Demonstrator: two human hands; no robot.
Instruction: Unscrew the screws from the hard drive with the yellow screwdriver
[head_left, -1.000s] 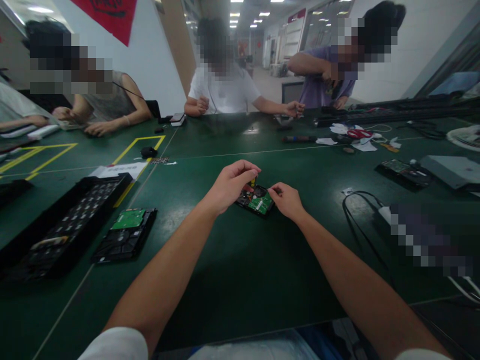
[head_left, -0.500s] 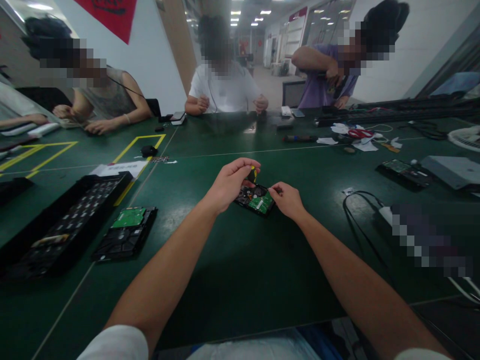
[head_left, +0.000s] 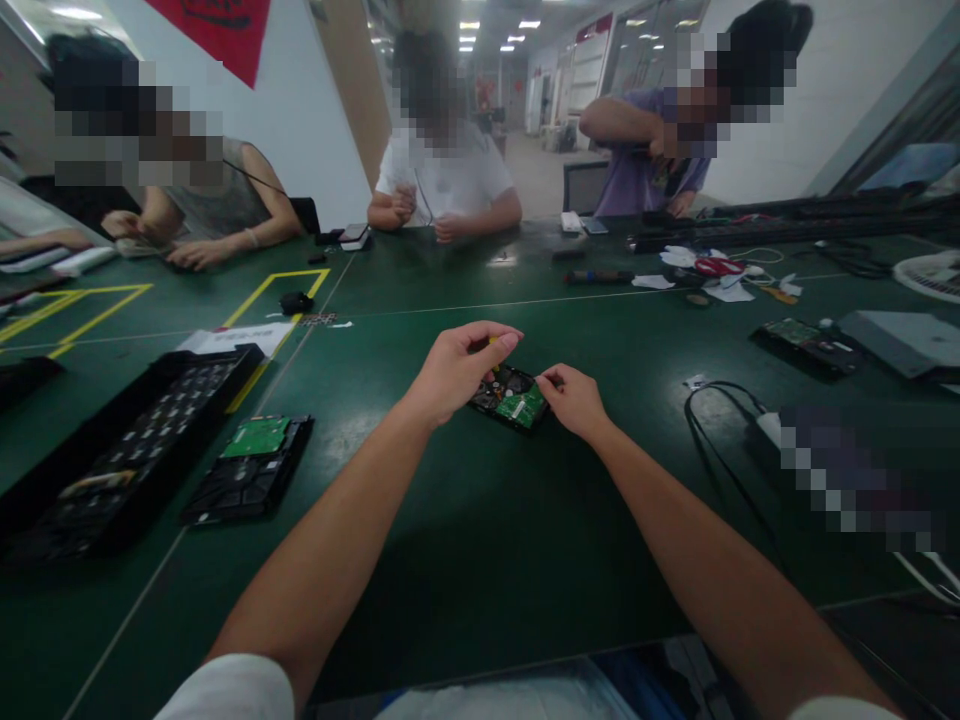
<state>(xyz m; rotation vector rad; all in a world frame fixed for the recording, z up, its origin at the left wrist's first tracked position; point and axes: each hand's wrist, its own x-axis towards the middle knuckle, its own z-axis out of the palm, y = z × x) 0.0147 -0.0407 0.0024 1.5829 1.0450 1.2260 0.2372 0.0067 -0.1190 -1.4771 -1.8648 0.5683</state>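
A small black hard drive (head_left: 513, 396) with a green circuit board facing up lies on the green table (head_left: 480, 520) in front of me. My left hand (head_left: 457, 372) hovers over its left end, fingers curled round a small yellow-and-black tool whose tip barely shows. My right hand (head_left: 574, 400) rests at the drive's right edge, fingers pinched against it. Whether the pinch holds anything small is hidden.
To the left lie another hard drive (head_left: 251, 467) and a long black tray (head_left: 127, 450). A black cable (head_left: 720, 440), a board (head_left: 806, 342) and a grey box (head_left: 904, 340) sit at the right. Three people work across the table, with papers (head_left: 712, 275) near them.
My left hand has turned slightly over the drive, and the yellow tool tip is more hidden. My right hand stays put. The person opposite in white pulled both hands in.
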